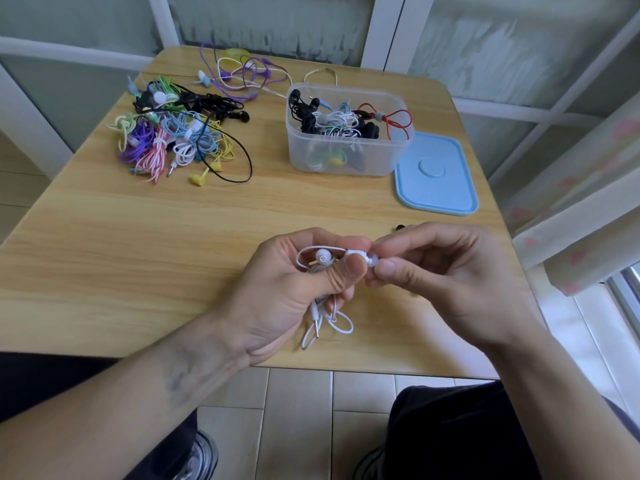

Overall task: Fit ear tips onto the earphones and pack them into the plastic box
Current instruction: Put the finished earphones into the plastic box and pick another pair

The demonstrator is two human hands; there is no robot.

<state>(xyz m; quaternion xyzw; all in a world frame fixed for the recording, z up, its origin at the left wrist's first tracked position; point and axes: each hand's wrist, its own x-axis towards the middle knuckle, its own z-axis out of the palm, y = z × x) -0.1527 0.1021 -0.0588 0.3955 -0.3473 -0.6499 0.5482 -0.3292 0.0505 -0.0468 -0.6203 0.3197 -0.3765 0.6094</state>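
Earphones: a white wired pair point(323, 259) was held above the near part of the counter point(138, 244), one bud with a white tip facing up inside the left hand, its cord looping below the palm with the plug hanging down.
Ear tip: a clear tip point(372, 260) sat at the end of the second bud, right between the two hands.
Plastic box: a clear box point(346, 133), lid off, stood well beyond the hands, already holding black, white and red earphones.
Lid: a blue lid point(436, 174) lay flat beyond the right hand, just beside the box and near the counter's right edge.
Loose pile: a tangle of coloured earphones point(173, 140) lay far beyond the left hand.
Open room: bare wood spread between the hands and the box, and out to the left of the left hand.
Left hand: the left hand point(294, 282) was curled round the cord, thumb and forefinger pinching the second bud.
Right hand: the right hand point(440, 271) pinched the clear tip between thumb and fingertips.
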